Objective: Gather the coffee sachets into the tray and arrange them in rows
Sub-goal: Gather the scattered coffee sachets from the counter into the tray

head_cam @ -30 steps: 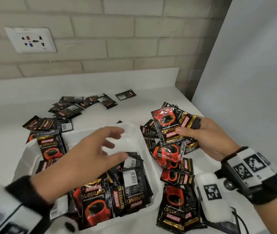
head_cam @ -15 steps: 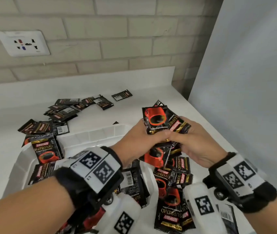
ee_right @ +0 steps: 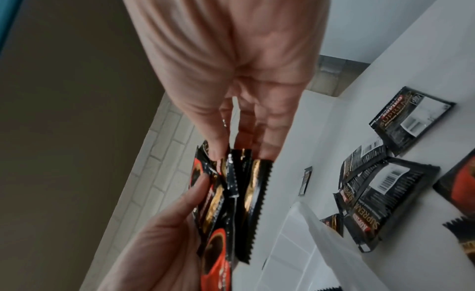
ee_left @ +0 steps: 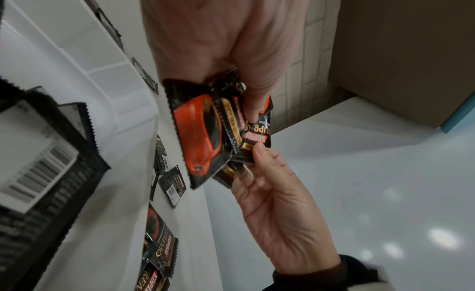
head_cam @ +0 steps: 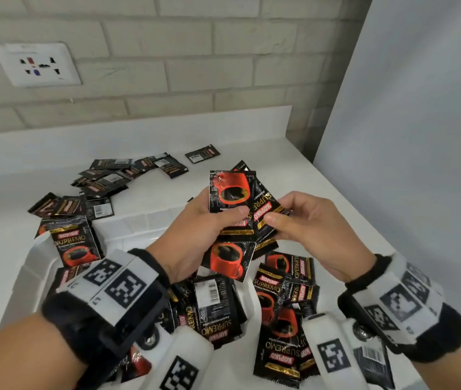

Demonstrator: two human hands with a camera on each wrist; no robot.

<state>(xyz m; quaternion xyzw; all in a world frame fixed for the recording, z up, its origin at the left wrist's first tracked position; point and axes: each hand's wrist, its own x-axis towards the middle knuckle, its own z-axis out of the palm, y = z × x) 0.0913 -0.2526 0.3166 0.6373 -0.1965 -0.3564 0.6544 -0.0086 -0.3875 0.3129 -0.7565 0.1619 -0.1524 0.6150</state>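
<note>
Both hands hold one bunch of black coffee sachets (head_cam: 232,198) with red cups printed on them, raised above the right rim of the white tray (head_cam: 35,263). My left hand (head_cam: 212,223) grips the bunch from the left, thumb on its front. My right hand (head_cam: 285,220) pinches its right edge. The left wrist view shows the bunch (ee_left: 205,137) between both thumbs; the right wrist view shows the sachets (ee_right: 239,193) edge-on under my fingertips. Several sachets (head_cam: 215,302) lie jumbled in the tray. More sachets (head_cam: 282,311) lie in a heap on the counter right of it.
Loose sachets (head_cam: 105,178) are scattered on the white counter behind the tray, one apart (head_cam: 202,154) near the back ledge. A brick wall with a socket plate (head_cam: 36,64) stands behind. A grey panel (head_cam: 420,136) bounds the counter on the right.
My left hand left the tray and crossed right to join the right hand on the bunch. Both hands now hold it a little higher, and the camera has tilted down.
</note>
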